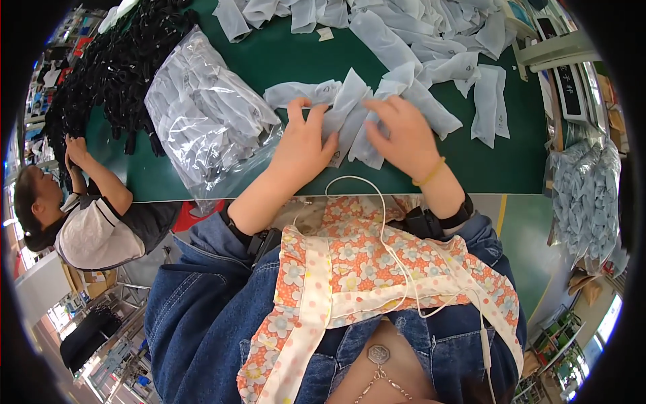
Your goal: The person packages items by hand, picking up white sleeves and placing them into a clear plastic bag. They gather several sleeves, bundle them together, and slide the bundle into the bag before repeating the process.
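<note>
Several frosted, pale grey plastic pouches lie in a loose row on the green table right in front of me. My left hand (303,138) rests at the left of this row, thumb and fingers apart, touching a pouch (351,108) that slants between my hands. Across from it, my right hand (402,135) has its fingers bent but spread over another pouch (365,148). Neither hand visibly grips anything. One more pouch (299,93) lies flat just beyond my left fingertips. What the pouches contain cannot be made out.
A large clear bag (205,108) full of similar pouches lies at left. Black corded items (128,74) are heaped beyond it, with a co-worker (87,222) at them. More pouches (431,27) pile up at the far side. A filled clear bag (585,195) hangs at right.
</note>
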Motion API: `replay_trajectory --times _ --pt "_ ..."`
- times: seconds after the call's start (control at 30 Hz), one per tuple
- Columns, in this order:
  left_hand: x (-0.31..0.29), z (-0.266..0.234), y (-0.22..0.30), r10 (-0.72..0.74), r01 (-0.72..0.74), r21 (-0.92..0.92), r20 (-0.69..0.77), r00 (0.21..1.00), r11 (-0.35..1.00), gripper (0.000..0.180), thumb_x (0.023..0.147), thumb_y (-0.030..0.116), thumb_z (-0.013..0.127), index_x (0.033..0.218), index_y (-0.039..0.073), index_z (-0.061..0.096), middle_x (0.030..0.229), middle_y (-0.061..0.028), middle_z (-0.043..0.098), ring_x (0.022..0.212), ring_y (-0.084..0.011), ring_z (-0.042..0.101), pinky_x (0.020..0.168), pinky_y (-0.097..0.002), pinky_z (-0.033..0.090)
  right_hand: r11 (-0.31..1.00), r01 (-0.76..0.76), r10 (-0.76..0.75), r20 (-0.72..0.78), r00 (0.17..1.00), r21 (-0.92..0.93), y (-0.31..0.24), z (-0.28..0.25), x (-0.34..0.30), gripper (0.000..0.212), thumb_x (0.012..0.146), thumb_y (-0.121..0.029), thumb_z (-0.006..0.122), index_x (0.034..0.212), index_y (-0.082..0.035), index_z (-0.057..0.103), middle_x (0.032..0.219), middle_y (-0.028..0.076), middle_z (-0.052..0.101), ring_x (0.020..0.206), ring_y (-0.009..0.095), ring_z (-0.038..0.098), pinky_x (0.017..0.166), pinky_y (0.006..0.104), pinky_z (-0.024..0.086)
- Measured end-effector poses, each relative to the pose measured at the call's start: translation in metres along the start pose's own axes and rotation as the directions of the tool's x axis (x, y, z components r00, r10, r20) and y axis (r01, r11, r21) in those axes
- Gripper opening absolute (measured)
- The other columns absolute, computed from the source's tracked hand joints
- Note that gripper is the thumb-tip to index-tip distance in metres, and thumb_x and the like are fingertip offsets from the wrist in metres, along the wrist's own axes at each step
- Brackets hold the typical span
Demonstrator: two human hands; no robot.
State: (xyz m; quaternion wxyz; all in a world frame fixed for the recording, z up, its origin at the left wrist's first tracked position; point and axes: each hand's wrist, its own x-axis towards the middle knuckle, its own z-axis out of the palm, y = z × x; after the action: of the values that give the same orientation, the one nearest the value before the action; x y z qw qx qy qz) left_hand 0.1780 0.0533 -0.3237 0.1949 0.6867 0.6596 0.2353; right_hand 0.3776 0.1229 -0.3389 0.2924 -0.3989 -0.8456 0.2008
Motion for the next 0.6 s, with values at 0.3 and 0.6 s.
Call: replay_trajectory --times 0.3,0.6 --pt "-0.05 -0.026 -0.024 -0.028 0.036 -0.036 0.197 0.98 0.999 0.031 0.079 0.023 0.062 0.096 -0.001 0.052 0.096 -0.0209 0.055 0.086 -0.0392 0.057 0.071 -0.0445 0.049 0.982 0.104 -0.086 0.117 0.989 -0.16 -0.042 -0.001 -0.028 0.027 0.074 -0.008 0.064 0.1 -0.008 0.06 0.089 0.012 0.052 0.085 0.031 0.053 0.073 0.0388 0.045" --pt "-0.039 -0.007 -0.032 0.058 -0.05 -0.095 0.077 0.995 0.994 0.033 0.078 0.023 0.063 0.096 -0.002 0.051 0.093 -0.023 0.057 0.086 -0.04 0.058 0.074 -0.0434 0.048 0.968 -0.171 0.23 0.373 0.899 -0.184 -0.09 0.028 -0.035 0.029 0.08 -0.016 0.061 0.108 -0.008 0.057 0.083 0.013 0.061 0.073 0.034 0.058 0.065 0.0421 0.047"
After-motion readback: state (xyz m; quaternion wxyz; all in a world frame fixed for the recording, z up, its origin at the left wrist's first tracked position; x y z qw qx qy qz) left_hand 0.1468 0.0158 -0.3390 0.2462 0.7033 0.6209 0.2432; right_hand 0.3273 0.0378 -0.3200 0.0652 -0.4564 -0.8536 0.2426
